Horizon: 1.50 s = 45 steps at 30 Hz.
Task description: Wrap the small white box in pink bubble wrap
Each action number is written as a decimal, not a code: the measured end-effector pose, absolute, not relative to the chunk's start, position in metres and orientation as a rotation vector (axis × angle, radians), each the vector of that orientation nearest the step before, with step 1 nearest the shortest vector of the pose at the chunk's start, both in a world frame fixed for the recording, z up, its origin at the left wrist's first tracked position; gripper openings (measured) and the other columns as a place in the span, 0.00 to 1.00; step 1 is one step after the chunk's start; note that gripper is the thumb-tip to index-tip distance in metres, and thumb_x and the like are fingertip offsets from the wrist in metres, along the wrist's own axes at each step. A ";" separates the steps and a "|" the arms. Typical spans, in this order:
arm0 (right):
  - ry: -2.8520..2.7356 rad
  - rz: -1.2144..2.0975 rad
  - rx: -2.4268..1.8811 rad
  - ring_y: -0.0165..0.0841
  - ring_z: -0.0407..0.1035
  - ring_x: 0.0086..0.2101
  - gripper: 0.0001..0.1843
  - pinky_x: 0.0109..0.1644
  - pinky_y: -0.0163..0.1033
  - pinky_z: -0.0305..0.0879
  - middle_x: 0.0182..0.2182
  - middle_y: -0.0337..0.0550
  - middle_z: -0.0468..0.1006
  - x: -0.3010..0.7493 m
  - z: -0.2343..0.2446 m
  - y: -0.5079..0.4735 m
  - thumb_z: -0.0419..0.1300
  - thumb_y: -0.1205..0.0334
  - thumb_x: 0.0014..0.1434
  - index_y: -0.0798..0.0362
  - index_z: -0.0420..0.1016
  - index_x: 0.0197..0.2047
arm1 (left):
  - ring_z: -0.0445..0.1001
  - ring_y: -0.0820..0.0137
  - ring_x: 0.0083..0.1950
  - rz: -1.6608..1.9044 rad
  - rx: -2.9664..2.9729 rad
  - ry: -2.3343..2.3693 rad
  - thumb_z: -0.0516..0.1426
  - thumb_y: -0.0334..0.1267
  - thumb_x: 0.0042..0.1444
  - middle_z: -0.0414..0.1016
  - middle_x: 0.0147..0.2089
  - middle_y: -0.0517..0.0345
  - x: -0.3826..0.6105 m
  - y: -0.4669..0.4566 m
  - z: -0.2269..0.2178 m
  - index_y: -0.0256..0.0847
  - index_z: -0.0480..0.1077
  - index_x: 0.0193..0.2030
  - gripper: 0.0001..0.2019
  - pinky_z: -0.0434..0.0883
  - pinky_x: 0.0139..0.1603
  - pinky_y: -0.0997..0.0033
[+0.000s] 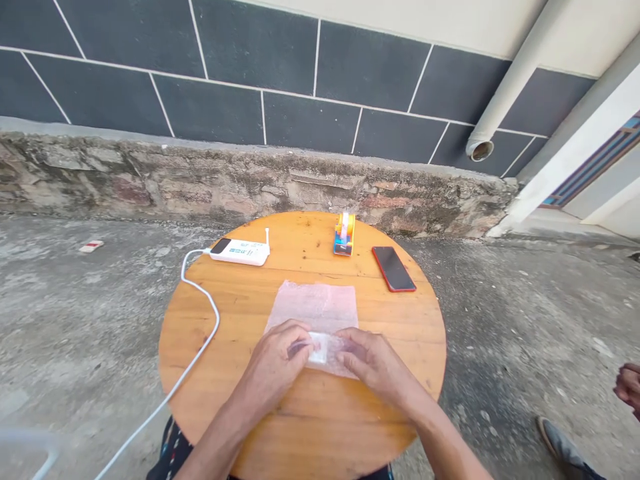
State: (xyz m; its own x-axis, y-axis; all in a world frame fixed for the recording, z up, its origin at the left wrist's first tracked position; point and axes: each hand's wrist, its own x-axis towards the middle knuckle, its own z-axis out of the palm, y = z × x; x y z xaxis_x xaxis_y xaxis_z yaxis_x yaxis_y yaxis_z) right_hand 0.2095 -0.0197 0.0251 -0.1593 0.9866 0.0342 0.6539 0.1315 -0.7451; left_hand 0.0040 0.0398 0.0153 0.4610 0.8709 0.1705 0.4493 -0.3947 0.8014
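A sheet of clear bubble wrap lies flat on the round wooden table. Its near edge is rolled over a small white object. My left hand pinches the left side of that roll, fingers curled onto it. My right hand presses on the right side, fingers bent over the wrap. Both hands rest on the table near its front middle.
A white power bank with a white cable sits at the back left. A yellow tape dispenser and a red-edged phone lie at the back. Another person's hand and shoe show at right.
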 end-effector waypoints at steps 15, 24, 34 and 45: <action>-1.563 0.951 -1.512 0.29 0.63 0.27 0.17 0.28 0.32 0.59 0.28 0.37 0.70 0.212 -0.004 -0.025 0.54 0.57 0.62 0.53 0.68 0.53 | 0.74 0.67 0.40 0.722 1.861 1.049 0.57 0.37 0.52 0.77 0.38 0.58 0.003 0.041 0.019 0.42 0.74 0.26 0.07 0.66 0.40 0.72; -1.465 0.737 -1.655 0.29 0.60 0.23 0.20 0.26 0.33 0.57 0.21 0.33 0.64 0.212 -0.009 -0.028 0.57 0.54 0.59 0.55 0.69 0.51 | 0.71 0.68 0.33 0.718 1.713 1.111 0.58 0.38 0.50 0.75 0.29 0.61 0.005 0.040 0.018 0.40 0.72 0.28 0.05 0.65 0.33 0.74; -1.619 -0.208 -1.551 0.40 0.69 0.40 0.14 0.44 0.47 0.62 0.39 0.47 0.75 0.203 0.002 -0.056 0.54 0.68 0.61 0.50 0.69 0.51 | 0.71 0.68 0.35 0.703 1.647 1.107 0.57 0.38 0.50 0.74 0.32 0.62 0.005 0.040 0.018 0.41 0.71 0.33 0.05 0.66 0.35 0.75; -2.122 -0.195 -1.423 0.39 0.65 0.51 0.21 0.55 0.47 0.60 0.51 0.47 0.75 0.152 -0.002 -0.042 0.50 0.75 0.60 0.55 0.68 0.55 | 0.74 0.66 0.39 0.791 1.774 1.097 0.54 0.34 0.50 0.77 0.35 0.59 0.004 0.040 0.015 0.41 0.72 0.35 0.07 0.69 0.42 0.70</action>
